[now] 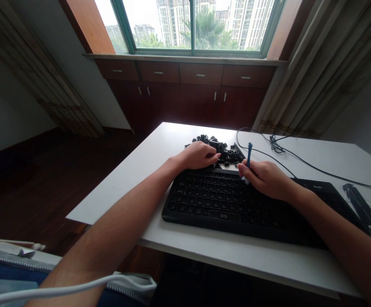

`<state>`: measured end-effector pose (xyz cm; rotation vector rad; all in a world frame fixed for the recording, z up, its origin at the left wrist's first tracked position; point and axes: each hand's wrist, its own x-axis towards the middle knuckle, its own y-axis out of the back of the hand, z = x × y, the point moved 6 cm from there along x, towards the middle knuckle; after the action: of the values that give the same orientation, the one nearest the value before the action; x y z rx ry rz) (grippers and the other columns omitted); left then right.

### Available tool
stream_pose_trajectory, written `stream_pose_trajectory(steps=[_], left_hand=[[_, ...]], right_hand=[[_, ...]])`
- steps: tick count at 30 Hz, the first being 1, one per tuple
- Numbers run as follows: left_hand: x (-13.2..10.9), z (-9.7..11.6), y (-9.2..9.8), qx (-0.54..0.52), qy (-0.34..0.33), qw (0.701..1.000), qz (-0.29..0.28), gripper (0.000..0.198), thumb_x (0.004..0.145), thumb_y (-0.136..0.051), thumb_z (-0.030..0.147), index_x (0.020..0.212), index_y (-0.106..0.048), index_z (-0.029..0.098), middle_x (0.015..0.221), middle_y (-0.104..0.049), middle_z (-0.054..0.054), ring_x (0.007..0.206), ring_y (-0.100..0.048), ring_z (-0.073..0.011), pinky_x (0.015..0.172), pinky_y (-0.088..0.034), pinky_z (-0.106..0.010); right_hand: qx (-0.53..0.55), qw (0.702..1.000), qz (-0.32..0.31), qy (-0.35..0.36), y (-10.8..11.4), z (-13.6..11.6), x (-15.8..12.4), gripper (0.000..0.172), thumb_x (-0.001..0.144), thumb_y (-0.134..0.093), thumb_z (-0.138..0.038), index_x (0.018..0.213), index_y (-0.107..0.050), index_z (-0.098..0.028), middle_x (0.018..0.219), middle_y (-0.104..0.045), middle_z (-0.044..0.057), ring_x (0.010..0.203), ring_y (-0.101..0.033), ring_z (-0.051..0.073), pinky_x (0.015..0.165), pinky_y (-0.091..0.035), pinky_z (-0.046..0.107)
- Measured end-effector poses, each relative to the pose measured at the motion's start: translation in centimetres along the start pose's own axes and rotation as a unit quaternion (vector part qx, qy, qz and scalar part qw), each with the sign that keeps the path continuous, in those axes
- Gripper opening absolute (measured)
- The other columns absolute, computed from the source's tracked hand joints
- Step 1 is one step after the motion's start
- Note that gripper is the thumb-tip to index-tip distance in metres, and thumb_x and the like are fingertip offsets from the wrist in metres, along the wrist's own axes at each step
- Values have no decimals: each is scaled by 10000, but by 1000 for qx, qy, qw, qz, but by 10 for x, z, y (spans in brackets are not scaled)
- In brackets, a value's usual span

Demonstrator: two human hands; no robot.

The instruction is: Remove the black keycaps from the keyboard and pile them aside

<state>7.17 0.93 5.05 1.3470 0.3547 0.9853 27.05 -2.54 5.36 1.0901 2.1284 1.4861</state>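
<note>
Two hands in view, both at the far edge of one black keyboard (217, 202) that lies on the white surface (134, 175).

Left hand (201, 155): palm down, fingers curled onto the pile of loose keycaps (228, 155), which sits on the surface at 12 o'clock from the keyboard, touching its back edge. Cannot tell whether the fingertips pinch a cap or only rest on the heap.

Right hand (265, 177): closed around a slim blue tool (249, 153), held upright, its lower end down at the top key rows and its upper end pointing toward 12 o'clock. Looks like a keycap-puller type, though the tip is hidden.

Step in hand, as I judge it: sorting among the loose caps with the left while the right keeps the tool parked at the keyboard. Judgement: singling out one cap calls for a fine pinch, since the caps are small, alike in colour and heaped together.

Counts:
- keyboard: 1
- blue tool: 1
- keycap pile: 1; caps too small and overlapped to count
- black cable (300, 160): 1, running off toward 2 o'clock, with a knotted bundle near the far edge
- black bar-shaped part (362, 207): 1, at 3 o'clock, just beside the keyboard's right end
</note>
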Motion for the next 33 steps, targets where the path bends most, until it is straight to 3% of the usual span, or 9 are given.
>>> stream_pose_trajectory(steps=[33], left_hand=[[1,1,-1,6,-10,1000,0,479,1017,-450,415,602,-540,193,559,-527,3,504,-389,-111,577,-305,-312]], right_hand=[[-3,1000,-3,5,0,0,0,480,1056,-326,-528,897,-638,-199,745,-693,47,670,-624,177,690,-419,327]])
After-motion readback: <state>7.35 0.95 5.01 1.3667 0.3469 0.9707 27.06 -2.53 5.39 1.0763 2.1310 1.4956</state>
